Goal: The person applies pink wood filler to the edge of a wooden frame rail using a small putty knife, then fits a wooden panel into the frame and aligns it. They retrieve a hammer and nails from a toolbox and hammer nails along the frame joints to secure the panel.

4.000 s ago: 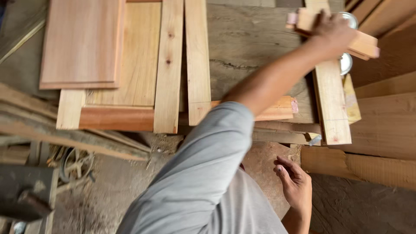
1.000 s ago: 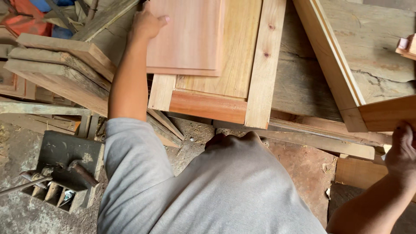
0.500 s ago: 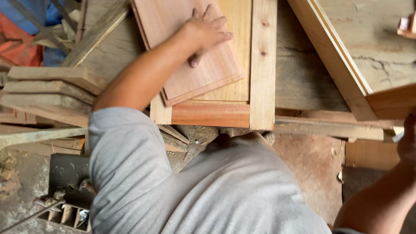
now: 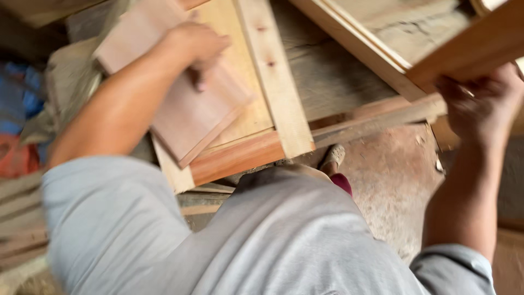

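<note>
My left hand [image 4: 196, 46] presses flat on a reddish wooden panel [image 4: 180, 109] that lies tilted across a pale wooden frame [image 4: 273, 82] on the workbench. The frame has a reddish bottom rail [image 4: 240, 158]. My right hand [image 4: 483, 95] grips the near edge of another wooden frame [image 4: 464, 52] at the upper right, fingers curled under it. My grey shirt fills the lower middle of the view.
A weathered grey bench top [image 4: 333, 71] shows between the two frames. A long slat [image 4: 382, 117] runs along the bench's front edge. Below lie dusty reddish ground [image 4: 393, 175] and my foot [image 4: 333, 158]. Blue and red items [image 4: 16, 125] sit at the left.
The reddish panel has slid down and turned under my left hand. My right hand has risen from low at the right and taken hold of the second frame. The view has tilted.
</note>
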A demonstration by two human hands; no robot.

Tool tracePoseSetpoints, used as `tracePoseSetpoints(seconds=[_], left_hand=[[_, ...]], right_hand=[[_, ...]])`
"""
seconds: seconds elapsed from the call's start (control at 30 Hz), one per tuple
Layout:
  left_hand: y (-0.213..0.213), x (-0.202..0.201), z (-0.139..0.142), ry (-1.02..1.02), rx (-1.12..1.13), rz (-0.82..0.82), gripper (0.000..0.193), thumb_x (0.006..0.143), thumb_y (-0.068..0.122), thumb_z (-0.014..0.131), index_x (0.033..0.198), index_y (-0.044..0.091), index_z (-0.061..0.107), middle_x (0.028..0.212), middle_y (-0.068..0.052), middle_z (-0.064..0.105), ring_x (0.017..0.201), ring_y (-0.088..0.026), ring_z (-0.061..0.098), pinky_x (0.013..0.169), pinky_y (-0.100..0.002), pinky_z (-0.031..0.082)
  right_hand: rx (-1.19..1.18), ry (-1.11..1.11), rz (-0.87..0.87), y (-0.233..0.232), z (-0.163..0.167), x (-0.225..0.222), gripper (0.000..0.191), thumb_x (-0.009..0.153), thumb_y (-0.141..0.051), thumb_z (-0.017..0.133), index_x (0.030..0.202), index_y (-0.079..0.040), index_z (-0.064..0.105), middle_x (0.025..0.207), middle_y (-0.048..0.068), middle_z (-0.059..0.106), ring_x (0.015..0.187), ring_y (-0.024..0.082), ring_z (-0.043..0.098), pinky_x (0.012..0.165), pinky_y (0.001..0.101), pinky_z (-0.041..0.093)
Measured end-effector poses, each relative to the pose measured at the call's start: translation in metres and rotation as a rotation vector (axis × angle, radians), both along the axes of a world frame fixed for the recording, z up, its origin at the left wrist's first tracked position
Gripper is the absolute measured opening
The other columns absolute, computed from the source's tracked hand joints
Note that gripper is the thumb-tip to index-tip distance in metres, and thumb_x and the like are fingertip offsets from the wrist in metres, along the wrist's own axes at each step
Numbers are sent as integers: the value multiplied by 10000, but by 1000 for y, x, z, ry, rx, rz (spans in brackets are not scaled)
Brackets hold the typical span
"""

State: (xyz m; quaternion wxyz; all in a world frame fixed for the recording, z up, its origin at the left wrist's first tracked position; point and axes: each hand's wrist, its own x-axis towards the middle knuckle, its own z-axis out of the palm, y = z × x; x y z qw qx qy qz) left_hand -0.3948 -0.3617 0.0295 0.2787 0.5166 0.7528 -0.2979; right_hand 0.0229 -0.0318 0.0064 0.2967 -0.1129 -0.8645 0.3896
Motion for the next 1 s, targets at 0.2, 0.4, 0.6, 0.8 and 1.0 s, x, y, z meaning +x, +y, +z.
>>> tracePoseSetpoints(seconds=[0.2, 0.4, 0.6, 0.8, 1.0], left_hand=[[-23, -13, 64, 136, 8, -41, 894, 478, 615, 988, 1242, 221, 744, 1051, -92, 755, 1172, -307, 598, 1030, -465, 405], [-72, -4, 116, 211, 565, -180, 794, 453, 775, 801, 1006, 206, 810, 843, 35, 677, 927, -145, 612, 931, -394, 412], [-71, 39, 117, 243, 909, -28, 607, 700, 633, 906, 924, 102, 713, 886, -33, 599, 894, -227, 554, 903, -420, 385], [-54, 86, 104, 344, 1067, -60, 584, 748, 553, 982, 933, 85, 685, 964, -74, 606, 974, -272, 577, 977, -431, 378], [-72, 73, 98, 286, 1050, -130, 460, 896, 452, 904, 1000, 100, 627, 941, -5, 600, 946, -208, 568, 1010, -382, 356]], right_hand=[[156, -32, -32, 9, 11, -5, 148, 1077, 49, 787, 1169, 17, 676, 1134, 152, 744, 1040, 225, 778, 870, 320, 680], [25, 73, 16, 11, 31, -5, 194, 1019, 124, 722, 1170, 52, 623, 1199, 175, 714, 1144, 266, 736, 992, 380, 653], [195, -9, -10, 27, 36, -4, 256, 934, 157, 762, 1148, 82, 642, 1167, 199, 722, 1093, 285, 730, 863, 378, 631], [37, 5, 37, 48, 28, -1, 240, 1024, 128, 770, 1202, 46, 631, 1144, 149, 739, 1086, 212, 759, 929, 332, 649], [109, 7, 76, 60, 30, 9, 222, 997, 210, 722, 1183, 114, 649, 1165, 204, 711, 1117, 271, 731, 976, 388, 646]])
